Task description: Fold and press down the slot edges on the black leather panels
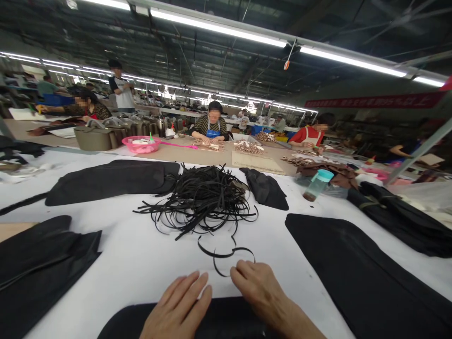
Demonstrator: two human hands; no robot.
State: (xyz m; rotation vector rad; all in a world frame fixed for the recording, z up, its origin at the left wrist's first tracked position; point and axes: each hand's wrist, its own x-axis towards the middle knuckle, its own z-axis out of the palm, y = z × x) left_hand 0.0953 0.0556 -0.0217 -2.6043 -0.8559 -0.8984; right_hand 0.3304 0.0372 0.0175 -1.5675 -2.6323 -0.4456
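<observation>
My left hand [178,308] lies over a black fabric panel [222,313] at the bottom edge, its fingers stretched out. To its right, my right hand [259,287] has its fingers curled together at the panel's upper edge. Whatever is between those fingers is hidden. Just beyond them, thin black strips [216,254] lie in loose curves on the white table [141,263], close to the fingertips. A tangled heap of black strips [208,197] rises farther up the table.
Black panels [113,181] lie behind the heap and at the left, and a large one [356,263] at the right. A turquoise-lidded bottle [318,184] stands back right. A pink basin [141,146] sits on the far table, where a person [212,123] works.
</observation>
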